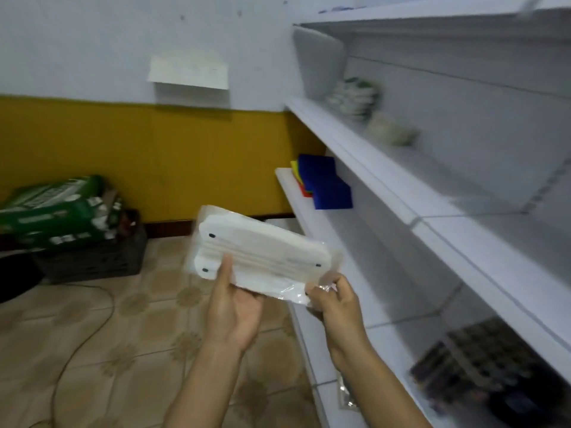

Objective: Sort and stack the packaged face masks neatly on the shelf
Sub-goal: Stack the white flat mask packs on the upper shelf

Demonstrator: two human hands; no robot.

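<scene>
We hold clear-plastic pack of white face masks (265, 253) | left hand (233, 307) fingers grip its lower edge | right hand (335, 301) fingers pinch its corner | white shelf (355, 236) right of fingers

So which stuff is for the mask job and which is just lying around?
For the job: mask pack, held by left hand and right hand; white shelf; blurry stacked packs on it.
Lying about: blue blocks, green boxes, black crate, floor cable.

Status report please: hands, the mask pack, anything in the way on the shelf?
Left hand grips mask pack from below, thumb on front. Right hand pinches its plastic corner. Pack in air, off shelf. Blue blocks at shelf's far end, apart from pack.
</scene>
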